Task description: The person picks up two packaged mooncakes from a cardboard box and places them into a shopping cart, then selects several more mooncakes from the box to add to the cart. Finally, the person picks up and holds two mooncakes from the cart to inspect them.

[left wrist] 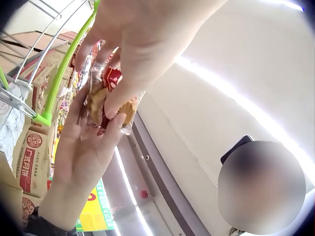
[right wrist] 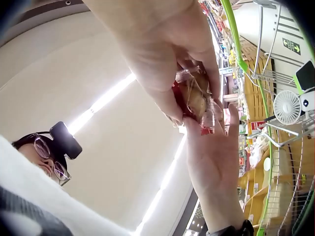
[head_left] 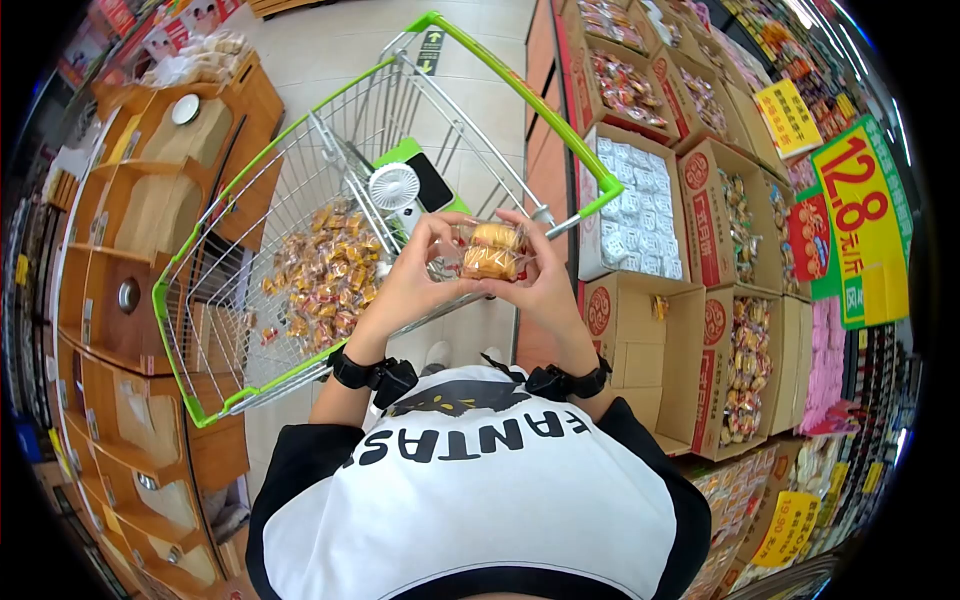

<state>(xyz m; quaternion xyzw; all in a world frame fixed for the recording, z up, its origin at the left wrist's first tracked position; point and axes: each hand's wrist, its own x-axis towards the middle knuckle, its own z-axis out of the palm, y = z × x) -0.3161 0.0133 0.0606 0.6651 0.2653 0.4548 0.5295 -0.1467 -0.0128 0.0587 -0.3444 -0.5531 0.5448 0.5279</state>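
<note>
In the head view, golden-brown pastries (head_left: 492, 262) in clear wrappers sit between both hands, over the near side of a shopping cart. My left hand (head_left: 425, 268) holds them from the left, thumb and fingers curved round that side. From the right, my right hand (head_left: 541, 277) grips the other side, thumb low and fingers above. Red print shows on the crinkled wrapper (left wrist: 112, 77) in the left wrist view. In the right wrist view, the hands partly cover the pastry (right wrist: 197, 101). Many small wrapped pieces (head_left: 325, 270) lie heaped inside the cart.
The green-rimmed wire cart (head_left: 168, 330) holds a white fan (head_left: 394, 186) and a dark-screened phone (head_left: 431, 180) near its handle. Cardboard boxes of packaged snacks (head_left: 752, 370) line the right side. Wooden shelves (head_left: 165, 205) stand on the left. A price sign (head_left: 862, 205) hangs far right.
</note>
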